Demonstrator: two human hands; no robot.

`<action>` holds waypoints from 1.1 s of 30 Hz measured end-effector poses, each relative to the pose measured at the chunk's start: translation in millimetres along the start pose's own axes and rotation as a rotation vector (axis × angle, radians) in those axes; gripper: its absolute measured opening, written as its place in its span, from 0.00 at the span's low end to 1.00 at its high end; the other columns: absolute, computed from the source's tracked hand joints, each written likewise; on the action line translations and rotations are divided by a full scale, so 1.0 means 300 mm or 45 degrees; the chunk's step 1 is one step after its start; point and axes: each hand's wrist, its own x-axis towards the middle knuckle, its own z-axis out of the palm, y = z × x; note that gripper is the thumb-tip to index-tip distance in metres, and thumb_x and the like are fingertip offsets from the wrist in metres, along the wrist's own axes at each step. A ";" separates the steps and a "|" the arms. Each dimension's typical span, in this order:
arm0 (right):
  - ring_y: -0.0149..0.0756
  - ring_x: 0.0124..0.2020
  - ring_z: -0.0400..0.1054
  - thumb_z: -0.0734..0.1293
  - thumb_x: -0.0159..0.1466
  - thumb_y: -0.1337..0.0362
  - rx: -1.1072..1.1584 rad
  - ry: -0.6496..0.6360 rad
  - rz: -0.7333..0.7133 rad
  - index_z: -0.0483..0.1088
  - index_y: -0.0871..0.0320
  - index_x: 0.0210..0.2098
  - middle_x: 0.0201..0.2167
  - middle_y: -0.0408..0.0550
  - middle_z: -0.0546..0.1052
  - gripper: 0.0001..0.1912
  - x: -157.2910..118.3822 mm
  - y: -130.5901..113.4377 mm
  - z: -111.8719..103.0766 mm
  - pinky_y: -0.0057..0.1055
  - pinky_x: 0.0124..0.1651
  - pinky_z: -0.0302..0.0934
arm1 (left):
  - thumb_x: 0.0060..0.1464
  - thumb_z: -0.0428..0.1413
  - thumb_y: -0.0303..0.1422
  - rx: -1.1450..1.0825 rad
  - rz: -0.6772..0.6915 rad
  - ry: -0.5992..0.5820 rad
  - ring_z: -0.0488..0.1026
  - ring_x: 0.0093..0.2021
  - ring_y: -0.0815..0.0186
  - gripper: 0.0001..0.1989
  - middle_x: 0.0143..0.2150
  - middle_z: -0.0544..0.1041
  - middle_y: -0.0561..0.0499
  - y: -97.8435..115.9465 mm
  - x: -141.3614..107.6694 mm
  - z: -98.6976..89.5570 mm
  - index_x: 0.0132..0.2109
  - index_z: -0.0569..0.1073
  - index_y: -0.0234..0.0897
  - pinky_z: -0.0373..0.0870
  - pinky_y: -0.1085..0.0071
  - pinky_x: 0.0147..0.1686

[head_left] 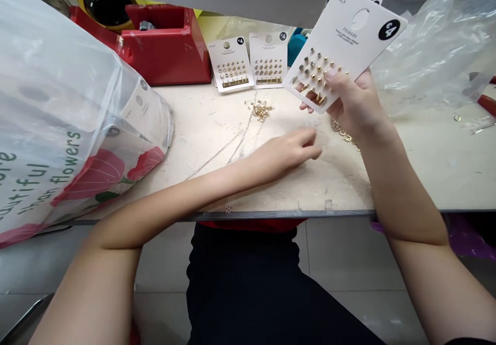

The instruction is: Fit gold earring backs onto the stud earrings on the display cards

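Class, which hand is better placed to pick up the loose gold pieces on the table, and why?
Left, probably: the left hand is empty and close to the loose gold pieces. The right hand is farther away and busy gripping an earring card.

The right hand [351, 102] is raised and curled in a firm grip; the left hand [284, 154] reaches across low, palm down, its fingers [310, 138] loosely together.
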 end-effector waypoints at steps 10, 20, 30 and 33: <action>0.38 0.46 0.76 0.75 0.60 0.55 0.155 -0.155 0.181 0.67 0.56 0.50 0.56 0.55 0.76 0.24 -0.039 0.062 0.077 0.28 0.33 0.76 | 0.62 0.54 0.22 -0.428 -0.491 0.597 0.77 0.42 0.72 0.09 0.41 0.79 0.50 -0.158 -0.160 -0.126 0.44 0.76 0.39 0.77 0.75 0.39; 0.40 0.42 0.77 0.72 0.63 0.60 -0.035 -0.472 0.105 0.59 0.49 0.60 0.57 0.52 0.75 0.28 -0.120 0.102 0.142 0.41 0.43 0.79 | 0.58 0.58 0.21 -0.272 -0.507 0.719 0.76 0.35 0.75 0.06 0.35 0.78 0.51 -0.118 -0.183 -0.108 0.41 0.76 0.33 0.78 0.80 0.36; 0.40 0.52 0.74 0.71 0.64 0.62 0.011 -0.475 0.089 0.54 0.43 0.61 0.64 0.48 0.67 0.31 -0.141 0.094 0.160 0.42 0.52 0.77 | 0.59 0.58 0.23 -0.026 -0.484 0.750 0.76 0.34 0.74 0.03 0.34 0.78 0.52 -0.118 -0.189 -0.096 0.39 0.73 0.34 0.79 0.79 0.34; 0.38 0.51 0.74 0.70 0.64 0.61 0.004 -0.462 0.068 0.52 0.42 0.61 0.61 0.46 0.69 0.32 -0.141 0.094 0.166 0.40 0.50 0.77 | 0.60 0.58 0.25 0.050 -0.512 0.747 0.77 0.34 0.73 0.02 0.34 0.79 0.52 -0.112 -0.190 -0.096 0.39 0.73 0.35 0.79 0.76 0.33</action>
